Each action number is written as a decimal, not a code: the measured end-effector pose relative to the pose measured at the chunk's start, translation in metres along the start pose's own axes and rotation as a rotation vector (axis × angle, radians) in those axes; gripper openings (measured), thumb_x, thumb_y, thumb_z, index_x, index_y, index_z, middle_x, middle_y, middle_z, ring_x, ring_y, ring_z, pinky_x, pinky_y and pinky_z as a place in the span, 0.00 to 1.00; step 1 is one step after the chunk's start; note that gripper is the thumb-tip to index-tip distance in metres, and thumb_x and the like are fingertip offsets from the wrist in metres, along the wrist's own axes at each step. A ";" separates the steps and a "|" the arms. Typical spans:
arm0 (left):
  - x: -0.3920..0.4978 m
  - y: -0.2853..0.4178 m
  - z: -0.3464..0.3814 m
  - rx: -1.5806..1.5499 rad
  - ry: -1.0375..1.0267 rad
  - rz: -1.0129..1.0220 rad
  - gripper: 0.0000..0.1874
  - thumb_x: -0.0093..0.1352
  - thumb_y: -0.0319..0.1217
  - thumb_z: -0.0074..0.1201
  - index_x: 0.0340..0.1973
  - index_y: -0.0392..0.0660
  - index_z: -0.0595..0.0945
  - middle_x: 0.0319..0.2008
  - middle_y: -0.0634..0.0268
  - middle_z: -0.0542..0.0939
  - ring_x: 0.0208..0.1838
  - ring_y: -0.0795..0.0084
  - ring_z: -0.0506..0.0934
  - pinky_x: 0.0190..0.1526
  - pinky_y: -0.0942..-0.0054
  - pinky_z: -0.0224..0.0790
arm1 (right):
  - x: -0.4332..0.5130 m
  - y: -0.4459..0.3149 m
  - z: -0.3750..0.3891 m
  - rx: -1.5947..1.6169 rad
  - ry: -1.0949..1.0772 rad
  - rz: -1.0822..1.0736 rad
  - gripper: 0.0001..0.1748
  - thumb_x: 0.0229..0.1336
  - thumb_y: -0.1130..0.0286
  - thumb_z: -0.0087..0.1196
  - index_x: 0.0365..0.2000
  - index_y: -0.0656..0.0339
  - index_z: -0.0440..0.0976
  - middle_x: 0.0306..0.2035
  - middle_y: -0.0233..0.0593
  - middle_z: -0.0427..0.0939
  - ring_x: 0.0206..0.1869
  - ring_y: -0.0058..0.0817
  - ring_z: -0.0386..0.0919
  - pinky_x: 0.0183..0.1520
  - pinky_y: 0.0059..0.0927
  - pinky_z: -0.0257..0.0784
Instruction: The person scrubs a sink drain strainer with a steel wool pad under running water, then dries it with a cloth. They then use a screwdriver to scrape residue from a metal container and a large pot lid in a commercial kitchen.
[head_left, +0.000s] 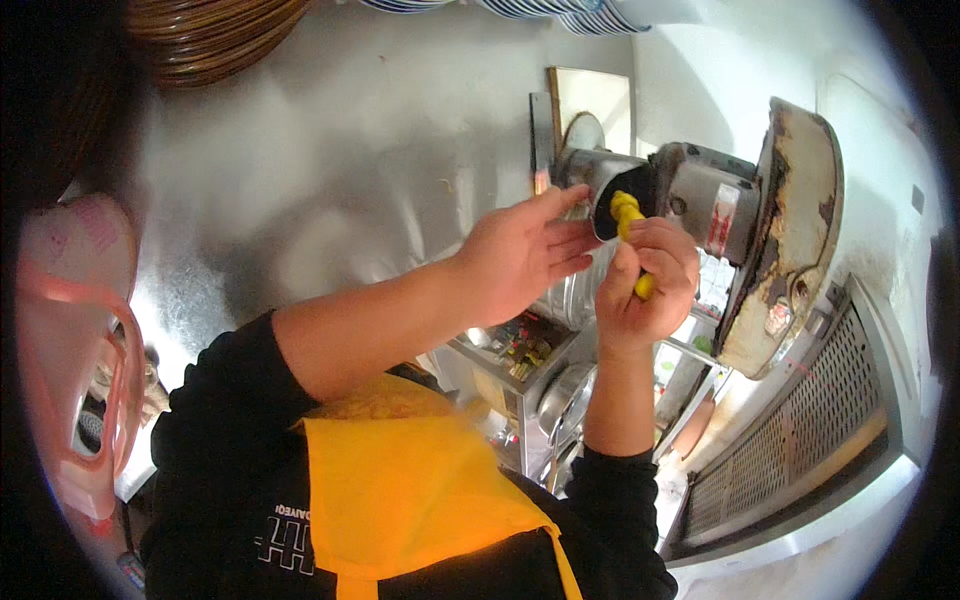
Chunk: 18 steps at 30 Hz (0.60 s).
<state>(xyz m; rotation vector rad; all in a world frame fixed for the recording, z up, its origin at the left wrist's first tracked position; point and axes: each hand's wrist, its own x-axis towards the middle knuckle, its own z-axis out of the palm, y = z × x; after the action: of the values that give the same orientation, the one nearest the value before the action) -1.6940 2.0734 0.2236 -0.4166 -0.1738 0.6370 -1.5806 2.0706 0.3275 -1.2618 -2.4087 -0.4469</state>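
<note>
My right hand (649, 289) grips a knobbly yellow piece (625, 208), whose upper end points at the dark round mouth (613, 206) of a metal machine. What the yellow piece is, I cannot tell. Palm bare and fingers apart, my left hand (517, 251) reaches in from the left. Its fingertips are at the steel rim of that mouth; whether they touch it is unclear. Behind the mouth sits the grey machine body (701, 195), which bears a red and white label. A cream-painted plate (799, 247), flaking and rusty, stands at the machine's right end.
Brown-rimmed stacked ware (217, 37) sits at top left, blue-striped dishes (540, 9) along the top. A pink plastic object (82, 300) stands left. A framed board (600, 105) leans behind the machine. Below are a steel cabinet (495, 375), a metal bowl (566, 394) and a perforated metal panel (795, 457).
</note>
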 end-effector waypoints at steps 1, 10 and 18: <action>-0.001 -0.002 0.002 0.016 0.014 -0.009 0.25 0.76 0.42 0.44 0.65 0.46 0.66 0.53 0.58 0.75 0.55 0.64 0.73 0.62 0.62 0.63 | -0.005 0.002 -0.004 0.027 0.093 -0.007 0.16 0.46 0.75 0.68 0.32 0.61 0.70 0.33 0.43 0.78 0.36 0.42 0.78 0.40 0.39 0.73; -0.002 0.006 -0.001 0.088 0.075 -0.007 0.25 0.77 0.44 0.39 0.66 0.48 0.64 0.58 0.52 0.73 0.60 0.57 0.72 0.63 0.58 0.62 | -0.013 -0.042 -0.025 0.375 0.278 0.350 0.26 0.44 0.65 0.74 0.37 0.61 0.67 0.35 0.45 0.80 0.38 0.39 0.80 0.42 0.38 0.76; 0.005 -0.004 0.022 0.819 0.137 0.296 0.26 0.79 0.39 0.35 0.71 0.48 0.60 0.59 0.62 0.73 0.57 0.71 0.74 0.61 0.65 0.66 | -0.027 -0.015 -0.003 0.305 0.255 0.417 0.21 0.56 0.68 0.66 0.43 0.67 0.67 0.40 0.51 0.79 0.46 0.38 0.78 0.52 0.39 0.75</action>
<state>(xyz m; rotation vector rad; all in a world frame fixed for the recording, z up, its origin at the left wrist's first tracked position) -1.6942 2.0805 0.2455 0.3129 0.2850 0.9037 -1.5787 2.0416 0.3158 -1.4178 -1.8538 -0.1026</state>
